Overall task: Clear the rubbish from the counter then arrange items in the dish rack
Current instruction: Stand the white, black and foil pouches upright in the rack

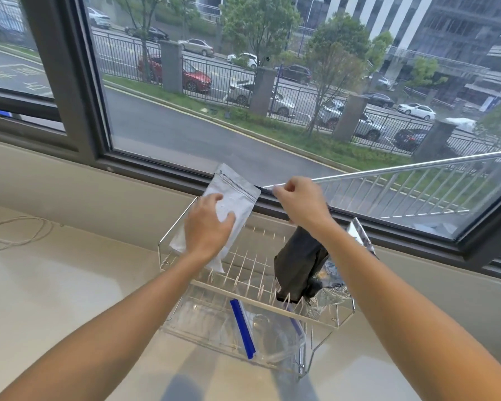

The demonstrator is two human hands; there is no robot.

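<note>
1. The person is standing at a pale counter [55, 285] under a window [243, 96]; a wire dish rack [168, 247] is sitting near the window side w/ a clear tray beneath it.
2. The left hand [207, 227] is lying flat on a silver zip pouch [237, 195]; fingers spread over its face, thumb round its right edge, so it is gripping the pouch rather than pinching it.
3. The pouch is leaning in the rack's left rear corner; long axis is running from lower-left up to upper-right, zip end up, base down among the tines.
4. The right hand [300, 202] is curled tight, fingertips pressed together on sth thin at the top of a black pouch [298, 264]; whether that is the pouch's own edge can't be told.
5. The black pouch is hanging below that hand, long axis near vertical, lower end among the rack's front-right tines; crumpled foil packaging [334, 296] is lying just beside it on the right.
6. A clear zip bag w/ a blue strip [242, 328] is lying in the tray at the front.
7. Judgement: both pouches are being stood up in the tines; the silver one is nearer the left hand, the black one directly under the right, so each hand probably needs only to push down along its pouch's axis.
</note>
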